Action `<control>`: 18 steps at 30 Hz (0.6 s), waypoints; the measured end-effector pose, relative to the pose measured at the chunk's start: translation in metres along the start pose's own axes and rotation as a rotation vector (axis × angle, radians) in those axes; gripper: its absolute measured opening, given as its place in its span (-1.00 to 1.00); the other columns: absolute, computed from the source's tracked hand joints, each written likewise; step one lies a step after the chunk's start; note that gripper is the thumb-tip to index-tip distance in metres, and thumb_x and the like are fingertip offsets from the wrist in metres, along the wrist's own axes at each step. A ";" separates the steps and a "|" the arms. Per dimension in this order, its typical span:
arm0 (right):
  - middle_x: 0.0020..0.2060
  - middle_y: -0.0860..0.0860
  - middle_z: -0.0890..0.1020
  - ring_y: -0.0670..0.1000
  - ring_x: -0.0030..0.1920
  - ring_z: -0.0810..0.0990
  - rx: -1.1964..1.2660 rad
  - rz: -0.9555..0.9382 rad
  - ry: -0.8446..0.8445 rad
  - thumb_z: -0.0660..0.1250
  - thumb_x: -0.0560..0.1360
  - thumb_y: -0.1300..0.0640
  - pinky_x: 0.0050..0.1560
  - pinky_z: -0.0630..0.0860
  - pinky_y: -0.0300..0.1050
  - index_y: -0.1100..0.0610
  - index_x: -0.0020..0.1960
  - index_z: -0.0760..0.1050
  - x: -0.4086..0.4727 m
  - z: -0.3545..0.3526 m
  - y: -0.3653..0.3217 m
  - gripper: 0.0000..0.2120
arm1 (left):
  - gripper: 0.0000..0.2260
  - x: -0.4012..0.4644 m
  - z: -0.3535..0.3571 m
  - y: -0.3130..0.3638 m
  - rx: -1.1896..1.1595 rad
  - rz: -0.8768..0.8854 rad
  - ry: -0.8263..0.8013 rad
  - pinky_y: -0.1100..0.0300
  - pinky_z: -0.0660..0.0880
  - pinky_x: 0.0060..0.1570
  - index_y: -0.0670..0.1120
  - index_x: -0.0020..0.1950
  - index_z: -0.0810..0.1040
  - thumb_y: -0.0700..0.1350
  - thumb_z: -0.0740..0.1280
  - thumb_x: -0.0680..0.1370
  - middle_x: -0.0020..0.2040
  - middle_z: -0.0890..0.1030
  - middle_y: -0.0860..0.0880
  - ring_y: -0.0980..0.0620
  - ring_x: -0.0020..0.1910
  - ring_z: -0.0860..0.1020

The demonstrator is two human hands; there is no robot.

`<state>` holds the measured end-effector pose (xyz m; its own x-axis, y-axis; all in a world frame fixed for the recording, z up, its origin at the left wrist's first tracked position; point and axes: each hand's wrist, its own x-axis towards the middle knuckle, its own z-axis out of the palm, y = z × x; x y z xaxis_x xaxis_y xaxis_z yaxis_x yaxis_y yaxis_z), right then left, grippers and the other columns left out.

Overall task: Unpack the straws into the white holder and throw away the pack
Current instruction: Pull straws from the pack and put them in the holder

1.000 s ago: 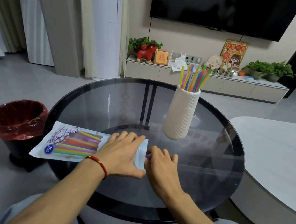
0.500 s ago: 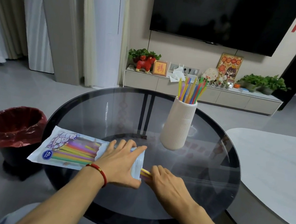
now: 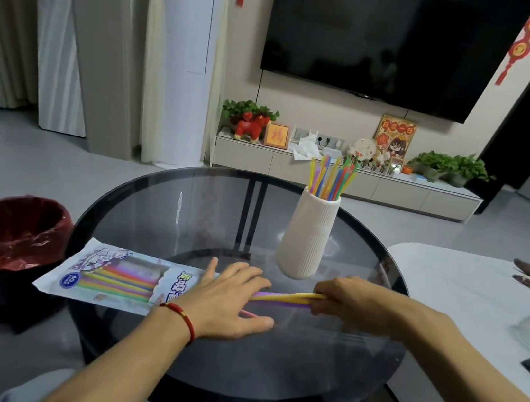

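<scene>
Left hand (image 3: pixel 227 300) lies flat, pinning the printed plastic straw pack (image 3: pixel 112 277); right hand (image 3: pixel 350 301), beside the ribbed white holder (image 3: pixel 311 237), pinches yellow and purple straws (image 3: pixel 284 298). Draw level.

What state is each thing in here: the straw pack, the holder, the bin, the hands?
straw pack: lying flat on the glass table, open at its right end, many straws inside.
pulled straws: yellow and purple, partly out of the pack.
white holder: upright, holding several coloured straws.
bin: open, red liner, looks empty.
left hand: flat, pressing the pack down.
right hand: closed on the pulled straws.
</scene>
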<state>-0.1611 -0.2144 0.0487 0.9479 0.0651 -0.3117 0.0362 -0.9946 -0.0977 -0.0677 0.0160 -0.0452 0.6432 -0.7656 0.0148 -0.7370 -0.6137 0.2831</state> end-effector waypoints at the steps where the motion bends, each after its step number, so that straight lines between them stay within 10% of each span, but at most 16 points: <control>1: -0.19 -0.08 0.64 -0.05 -0.24 0.56 0.058 -0.012 -0.004 0.34 0.68 -0.01 -0.09 0.55 -0.05 0.03 0.10 0.67 -0.002 -0.009 0.002 -0.83 | -0.48 0.001 0.000 0.005 -0.023 0.021 0.027 -0.31 -0.15 0.51 0.08 0.38 0.32 0.35 0.09 0.55 0.44 0.32 0.05 0.07 0.53 0.10; 4: -0.39 -0.17 0.68 -0.17 -0.41 0.59 0.337 -0.056 -0.040 0.42 0.63 0.02 -0.27 0.55 -0.21 -0.01 -0.10 0.72 -0.014 -0.038 0.017 -0.83 | -0.83 0.002 0.003 0.013 -0.035 0.041 0.057 -0.25 0.04 0.48 0.01 0.07 0.35 0.06 0.05 0.67 0.08 0.42 0.08 0.08 0.25 0.33; 10: -0.15 0.20 0.68 0.07 -0.29 0.63 1.321 -0.173 0.166 0.39 0.53 0.12 -0.35 0.48 -0.18 0.18 0.06 0.73 -0.022 -0.005 0.045 -0.79 | -0.82 0.006 -0.001 0.014 -0.104 0.031 0.158 -0.15 0.23 0.35 0.07 -0.06 0.27 0.05 -0.01 0.70 -0.07 0.42 0.11 0.03 0.07 0.38; 13: -0.18 0.10 0.67 0.02 -0.22 0.60 1.205 -0.230 0.257 0.44 0.59 0.10 -0.31 0.53 -0.16 0.18 0.26 0.66 0.004 0.039 -0.004 -0.72 | -0.82 0.007 0.000 0.019 -0.091 0.070 0.161 -0.09 0.23 0.34 0.07 0.02 0.34 0.05 -0.01 0.69 0.00 0.47 0.09 0.03 0.16 0.40; 18: -0.43 0.23 0.62 0.03 -0.47 0.55 0.917 -0.153 0.644 0.32 0.70 0.07 -0.42 0.54 -0.20 0.27 -0.09 0.71 0.031 0.030 -0.036 -0.65 | -0.84 0.003 -0.002 0.015 -0.182 0.067 0.171 -0.02 0.36 0.21 0.10 0.17 0.39 0.11 0.16 0.64 0.15 0.55 0.05 -0.03 0.22 0.46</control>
<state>-0.1427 -0.1744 0.0145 0.9497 -0.1362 0.2820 0.1714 -0.5273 -0.8322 -0.0769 0.0049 -0.0388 0.6312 -0.7501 0.1974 -0.7397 -0.5057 0.4439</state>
